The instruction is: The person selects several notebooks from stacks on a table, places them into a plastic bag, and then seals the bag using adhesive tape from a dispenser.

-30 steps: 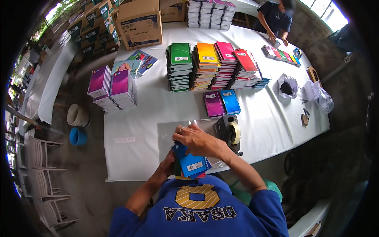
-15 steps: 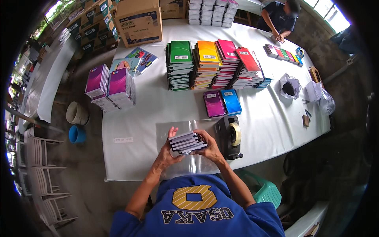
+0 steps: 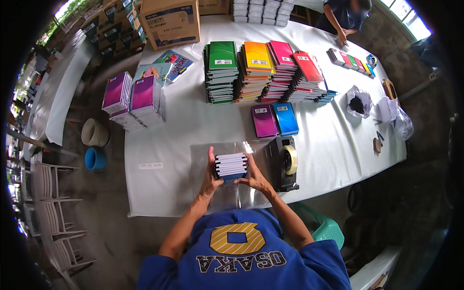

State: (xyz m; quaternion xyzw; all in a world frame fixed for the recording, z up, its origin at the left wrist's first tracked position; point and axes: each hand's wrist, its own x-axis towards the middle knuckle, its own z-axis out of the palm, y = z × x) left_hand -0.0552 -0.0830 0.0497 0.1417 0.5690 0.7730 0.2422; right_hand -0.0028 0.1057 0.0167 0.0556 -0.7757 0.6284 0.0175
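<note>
Between my two hands is a small stack of notebooks (image 3: pixel 231 165), its white page edges facing up and a blue cover showing on the near side. My left hand (image 3: pixel 210 175) presses the stack's left side, and my right hand (image 3: pixel 254 173) grips its right side. Under them, clear plastic sheets (image 3: pixel 237 197) lie on the white-covered table. A black tape dispenser (image 3: pixel 283 164) with a roll of clear tape stands just right of my right hand. Beyond it lie a purple notebook (image 3: pixel 264 121) and a blue notebook (image 3: pixel 286 119), side by side.
Tall piles of green (image 3: pixel 222 72), yellow, pink and red notebooks stand farther back. Purple notebook stacks (image 3: pixel 145 99) are at left, near a cardboard box (image 3: pixel 170 21). Plastic bags (image 3: pixel 358 102) lie at right. A person (image 3: pixel 344 19) works at the far right corner. A green stool (image 3: pixel 328 234) is beside me.
Both hands have turned the notebook stack from a slant to level and squared it. The blue cover now shows on its near side. My view has shifted slightly.
</note>
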